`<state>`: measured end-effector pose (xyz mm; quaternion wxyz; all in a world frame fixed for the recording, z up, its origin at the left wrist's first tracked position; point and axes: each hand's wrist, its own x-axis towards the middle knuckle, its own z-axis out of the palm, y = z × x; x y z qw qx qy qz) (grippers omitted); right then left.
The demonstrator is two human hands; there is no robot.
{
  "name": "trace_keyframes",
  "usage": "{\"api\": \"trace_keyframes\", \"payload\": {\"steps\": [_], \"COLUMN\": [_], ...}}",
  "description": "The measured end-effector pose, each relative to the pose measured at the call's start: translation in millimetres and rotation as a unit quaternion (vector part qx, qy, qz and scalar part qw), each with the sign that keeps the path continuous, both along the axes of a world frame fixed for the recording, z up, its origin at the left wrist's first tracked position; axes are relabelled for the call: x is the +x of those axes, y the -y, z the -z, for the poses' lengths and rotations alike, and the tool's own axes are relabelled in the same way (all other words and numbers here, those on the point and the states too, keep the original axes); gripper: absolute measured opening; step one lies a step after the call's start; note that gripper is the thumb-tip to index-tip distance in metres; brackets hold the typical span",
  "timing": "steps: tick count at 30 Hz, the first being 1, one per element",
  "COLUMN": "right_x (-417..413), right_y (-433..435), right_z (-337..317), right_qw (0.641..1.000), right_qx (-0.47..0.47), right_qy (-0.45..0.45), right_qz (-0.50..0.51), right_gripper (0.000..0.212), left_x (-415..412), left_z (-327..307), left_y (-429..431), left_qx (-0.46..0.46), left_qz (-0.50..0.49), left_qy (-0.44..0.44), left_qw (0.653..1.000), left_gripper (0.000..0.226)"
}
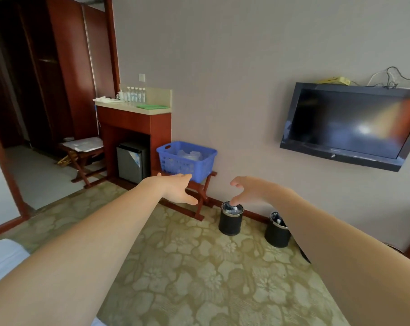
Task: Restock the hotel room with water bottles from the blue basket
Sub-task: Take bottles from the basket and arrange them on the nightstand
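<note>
Two bare hands are stretched out toward a blue basket [175, 164], which is set on a low wooden rack [200, 196] against the wall, beside a bench [152, 111] with a small fridge [131, 161] under it. The left hand [178, 188] is held open with its fingers extended. The right hand [248, 190] has its fingers loosely curved. Nothing is held by either hand, and the basket is not yet touched.

Clear water bottles [189, 155] are heaped inside the basket, and a row of more bottles [135, 94] is stood upright at the back of the bench. Two black bins [231, 218] are placed on the carpet just right of the rack.

A risk is judged here: the basket could be tipped off the rack if pulled by one side, and bottles could be spilled toward the bins. Blue labels are seen on the bench bottles, but no writing can be read.
</note>
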<state>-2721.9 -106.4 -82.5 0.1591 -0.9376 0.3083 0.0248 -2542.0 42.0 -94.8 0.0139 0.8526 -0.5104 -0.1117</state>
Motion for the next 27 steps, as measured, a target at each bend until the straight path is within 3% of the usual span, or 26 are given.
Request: {"api": "trace_keyframes", "payload": {"steps": [7,15,27], "right_x": [104.5,238.1,379.2], "right_y": [80.2,168.9,283.5], "right_z": [23.7,21.9,38.7], "right_qw": [0.999,0.994,0.992], "right_qx": [0.003,-0.042,-0.004], "right_qy": [-0.022,-0.058,-0.059], "right_qz": [-0.050,-0.077,-0.115], "right_gripper": [0.073,0.077,0.075], "left_x": [88.8,198.1,330.1], "left_z": [16.6,-5.3,17.0], "left_y": [63.3,142.4,237.1], "left_qx": [0.037,0.041,0.066], "left_qz": [-0.042,-0.060,-0.089], "left_qy": [-0.015,0.000,-0.011], "left_qw": [0.998,0.997,0.994], "left_gripper": [0.098,0.095,0.094]}}
